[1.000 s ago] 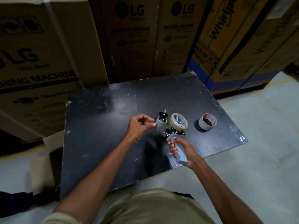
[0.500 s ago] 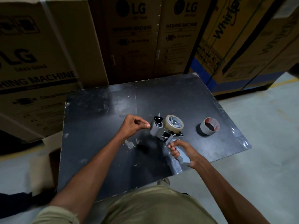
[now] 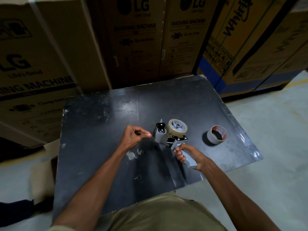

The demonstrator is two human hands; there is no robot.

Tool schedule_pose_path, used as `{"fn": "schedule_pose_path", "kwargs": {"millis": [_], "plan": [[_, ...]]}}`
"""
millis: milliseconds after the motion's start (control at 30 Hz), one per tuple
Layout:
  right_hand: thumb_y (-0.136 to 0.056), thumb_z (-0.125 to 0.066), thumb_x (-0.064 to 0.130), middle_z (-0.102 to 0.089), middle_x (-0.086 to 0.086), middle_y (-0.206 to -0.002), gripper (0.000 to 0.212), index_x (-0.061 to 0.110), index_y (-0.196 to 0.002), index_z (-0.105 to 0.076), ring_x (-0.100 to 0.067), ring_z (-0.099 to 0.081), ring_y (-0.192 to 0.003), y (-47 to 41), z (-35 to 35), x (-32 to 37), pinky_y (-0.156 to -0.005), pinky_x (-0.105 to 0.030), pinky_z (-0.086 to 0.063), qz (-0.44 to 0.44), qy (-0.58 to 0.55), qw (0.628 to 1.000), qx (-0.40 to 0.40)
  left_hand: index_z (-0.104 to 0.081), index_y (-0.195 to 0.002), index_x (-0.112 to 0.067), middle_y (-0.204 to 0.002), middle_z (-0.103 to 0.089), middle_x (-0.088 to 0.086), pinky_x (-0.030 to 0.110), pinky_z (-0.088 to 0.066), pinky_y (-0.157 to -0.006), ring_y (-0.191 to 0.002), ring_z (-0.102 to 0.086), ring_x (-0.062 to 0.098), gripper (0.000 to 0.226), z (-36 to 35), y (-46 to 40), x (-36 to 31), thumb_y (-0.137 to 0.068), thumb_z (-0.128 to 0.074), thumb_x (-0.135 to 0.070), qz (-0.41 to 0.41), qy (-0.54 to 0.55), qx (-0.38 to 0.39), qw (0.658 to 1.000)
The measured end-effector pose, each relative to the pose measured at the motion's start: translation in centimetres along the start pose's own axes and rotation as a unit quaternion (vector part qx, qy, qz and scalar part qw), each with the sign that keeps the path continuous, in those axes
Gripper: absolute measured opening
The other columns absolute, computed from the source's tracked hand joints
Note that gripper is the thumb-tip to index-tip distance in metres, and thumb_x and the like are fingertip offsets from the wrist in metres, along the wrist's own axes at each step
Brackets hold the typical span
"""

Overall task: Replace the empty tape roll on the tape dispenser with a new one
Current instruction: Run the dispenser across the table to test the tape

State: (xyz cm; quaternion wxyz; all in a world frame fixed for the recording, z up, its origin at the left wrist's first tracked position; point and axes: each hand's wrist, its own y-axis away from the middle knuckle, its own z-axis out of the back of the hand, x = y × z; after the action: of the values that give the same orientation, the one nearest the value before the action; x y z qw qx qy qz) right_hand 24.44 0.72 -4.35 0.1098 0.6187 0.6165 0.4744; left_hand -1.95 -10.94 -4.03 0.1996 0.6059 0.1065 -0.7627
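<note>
Now my right hand (image 3: pixel 186 155) is clamped on the dispenser (image 3: pixel 168 136) handle, my left hand (image 3: pixel 135 136) pinched together just left of its roller (image 3: pixel 159 133), nearer the tape end.

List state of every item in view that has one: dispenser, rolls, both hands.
tape dispenser: held above the table, loaded
new tape roll: mounted on the dispenser's hub, full
empty tape roll: off the dispenser, lying on the table to the right, bare core
right hand: closed around the dispenser handle
left hand: fingertips pinched beside the dispenser's front roller; whether it holds the tape end is unclear
</note>
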Motion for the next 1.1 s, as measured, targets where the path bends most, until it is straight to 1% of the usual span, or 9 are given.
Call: {"fn": "schedule_pose_path", "kwargs": {"millis": [133,233,433,567,700,800,900,1000,1100], "plan": [[-0.075,-0.075,0.010,-0.059,-0.002,-0.064,0.011,0.005,-0.081,-0.066,-0.007,-0.056,-0.047,-1.2,1.0,-0.1,-0.042,-0.015,-0.049,-0.005,0.014,1.000,-0.013,-0.079,-0.070,-0.027,-0.071,-0.077,-0.007,0.020,-0.056,-0.069,-0.066,-0.071,0.004,0.018,-0.4,0.2,1.4,-0.068,-0.089,-0.013,0.026,-0.006,-0.024,0.999],[-0.069,-0.079,0.013,-0.059,-0.001,-0.065,0.019,0.007,-0.082,-0.066,-0.007,-0.055,-0.049,-1.8,1.4,-0.3,-0.042,-0.015,-0.047,-0.008,0.029,0.999,-0.010,-0.078,-0.067,-0.029,-0.071,-0.077,-0.007,0.023,-0.057,-0.073,-0.068,-0.072,0.006,0.023,-0.6,0.6,2.6,-0.068,-0.088,-0.009,0.042,0.003,-0.038,0.998],[-0.077,-0.075,0.012,-0.059,-0.002,-0.068,0.017,0.005,-0.088,-0.065,-0.008,-0.055,-0.051,-2.0,2.5,-0.2,-0.044,-0.015,-0.048,-0.017,0.056,0.998,-0.015,-0.078,-0.069,-0.027,-0.072,-0.077,-0.004,0.028,-0.057,-0.074,-0.067,-0.071,0.007,0.022,-0.9,1.0,4.3,-0.070,-0.086,-0.006,0.061,0.024,-0.037,0.997],[-0.081,-0.067,0.011,-0.057,-0.001,-0.067,0.008,0.006,-0.086,-0.064,-0.007,-0.053,-0.050,-2.0,2.8,0.4,-0.044,-0.015,-0.046,-0.034,0.078,0.996,-0.002,-0.078,-0.075,-0.021,-0.072,-0.077,-0.004,0.019,-0.054,-0.071,-0.068,-0.068,0.005,0.017,-0.7,-1.0,3.3,-0.073,-0.084,-0.005,0.042,0.003,0.036,0.998],[-0.084,-0.065,0.012,-0.058,-0.001,-0.067,0.006,0.007,-0.084,-0.066,-0.007,-0.054,-0.050,-1.8,3.7,1.1,-0.044,-0.015,-0.046,-0.050,0.092,0.994,0.012,-0.079,-0.083,-0.008,-0.080,-0.077,0.009,0.025,-0.054,-0.076,-0.073,-0.068,0.013,0.016,0.1,-3.5,2.4,-0.070,-0.087,-0.010,0.035,-0.037,0.122,0.991],[-0.082,-0.067,0.013,-0.058,0.000,-0.065,0.006,0.008,-0.081,-0.068,-0.007,-0.055,-0.049,-1.6,4.3,1.6,-0.044,-0.015,-0.047,-0.074,0.106,0.991,0.022,-0.079,-0.079,-0.008,-0.079,-0.076,0.014,0.028,-0.054,-0.077,-0.073,-0.069,0.016,0.017,0.0,-5.1,1.5,-0.065,-0.088,-0.005,0.046,-0.024,0.165,0.985],[-0.075,-0.074,0.015,-0.059,0.000,-0.064,0.010,0.008,-0.081,-0.069,-0.008,-0.056,-0.049,-1.4,4.9,2.2,-0.044,-0.016,-0.048,-0.093,0.114,0.989,0.030,-0.078,-0.085,-0.001,-0.086,-0.077,0.011,0.028,-0.057,-0.082,-0.079,-0.071,0.017,0.021,-0.6,-6.5,0.7,-0.066,-0.086,0.001,0.074,-0.007,0.201,0.977],[-0.072,-0.076,0.015,-0.059,0.001,-0.063,0.009,0.009,-0.077,-0.071,-0.007,-0.056,-0.048,-1.3,5.1,2.8,-0.043,-0.016,-0.048,-0.107,0.125,0.986,0.038,-0.077,-0.096,0.000,-0.094,-0.077,0.016,0.023,-0.057,-0.078,-0.082,-0.071,0.015,0.027,-0.8,-7.7,0.1,-0.070,-0.084,0.001,0.106,-0.001,0.238,0.965],[-0.071,-0.076,0.016,-0.059,0.001,-0.061,0.010,0.009,-0.077,-0.071,-0.007,-0.055,-0.047,-1.2,5.3,3.3,-0.042,-0.016,-0.048,-0.114,0.119,0.986,0.038,-0.075,-0.103,-0.001,-0.091,-0.078,0.006,0.017,-0.054,-0.071,-0.080,-0.072,0.009,0.032,-0.7,-8.9,-0.8,-0.072,-0.081,0.004,0.132,0.005,0.285,0.949]]}}
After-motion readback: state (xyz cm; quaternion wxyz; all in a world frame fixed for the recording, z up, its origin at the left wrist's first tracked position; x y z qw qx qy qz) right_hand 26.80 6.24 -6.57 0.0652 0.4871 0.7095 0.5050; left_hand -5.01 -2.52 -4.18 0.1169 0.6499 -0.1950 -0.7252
